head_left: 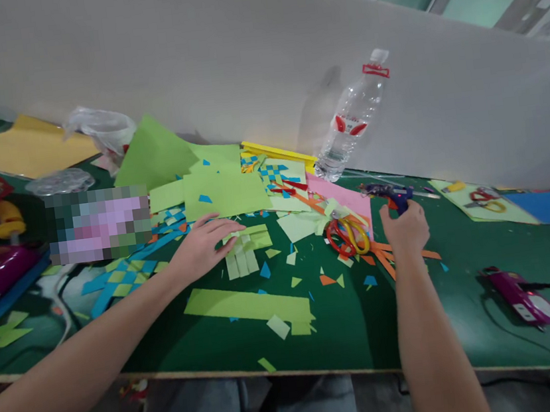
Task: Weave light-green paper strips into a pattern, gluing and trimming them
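Observation:
My right hand (408, 226) is wrapped round the handle of a dark blue glue gun (398, 196), its nozzle pointing left. Over on the left, my left hand (209, 244) lies with fingers stretched out, the fingertips at the edge of some crossed light green paper strips (242, 255). Whether those fingertips press on the strips I cannot tell. Below them is a long green paper strip (247, 303) with a ragged right end. Red- and yellow-handled scissors (349, 235) lie among orange strips, left of the glue gun.
A clear plastic bottle (351, 116) leans against the grey partition (217, 59). Green paper sheets (226, 192) and small scraps cover the middle of the green table (351, 337). Blue-green woven paper (123, 278) lies left. A purple power strip (524, 299) with a black cable sits right.

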{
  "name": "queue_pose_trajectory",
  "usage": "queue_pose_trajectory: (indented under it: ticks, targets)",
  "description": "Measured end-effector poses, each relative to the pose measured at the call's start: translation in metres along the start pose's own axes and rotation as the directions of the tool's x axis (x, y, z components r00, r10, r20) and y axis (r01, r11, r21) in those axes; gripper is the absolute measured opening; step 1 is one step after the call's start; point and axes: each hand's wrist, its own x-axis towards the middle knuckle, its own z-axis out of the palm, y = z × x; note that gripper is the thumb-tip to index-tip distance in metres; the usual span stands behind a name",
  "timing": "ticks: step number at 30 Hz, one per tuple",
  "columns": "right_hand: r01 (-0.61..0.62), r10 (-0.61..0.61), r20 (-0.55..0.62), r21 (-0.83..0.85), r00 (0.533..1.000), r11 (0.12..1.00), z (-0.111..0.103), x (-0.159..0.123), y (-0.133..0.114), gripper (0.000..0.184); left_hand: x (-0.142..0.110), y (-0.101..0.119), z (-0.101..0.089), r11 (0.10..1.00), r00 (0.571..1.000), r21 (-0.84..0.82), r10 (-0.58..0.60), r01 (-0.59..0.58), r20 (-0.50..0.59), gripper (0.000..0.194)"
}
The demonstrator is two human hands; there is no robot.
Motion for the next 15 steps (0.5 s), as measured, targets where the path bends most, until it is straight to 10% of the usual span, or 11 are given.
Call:
queue_pose_trajectory:
  ticks: [7, 15]
  targets:
    - [-0.232, 0.253, 0.222, -0.115, 0.942, 0.966, 0.015, 0.01, 0.026, 0.062, -0.001, -0.003, 0.003, 1.0, 0.997, 0.008, -0.02, 0.02, 0.072, 0.024]
    - [-0.115, 0.137, 0.226, -0.108, 0.964, 0.987, 0.025, 0.008, 0.028, 0.057, -0.001, -0.003, 0.002, 0.999, 0.994, 0.015, -0.042, 0.04, 0.097, 0.025]
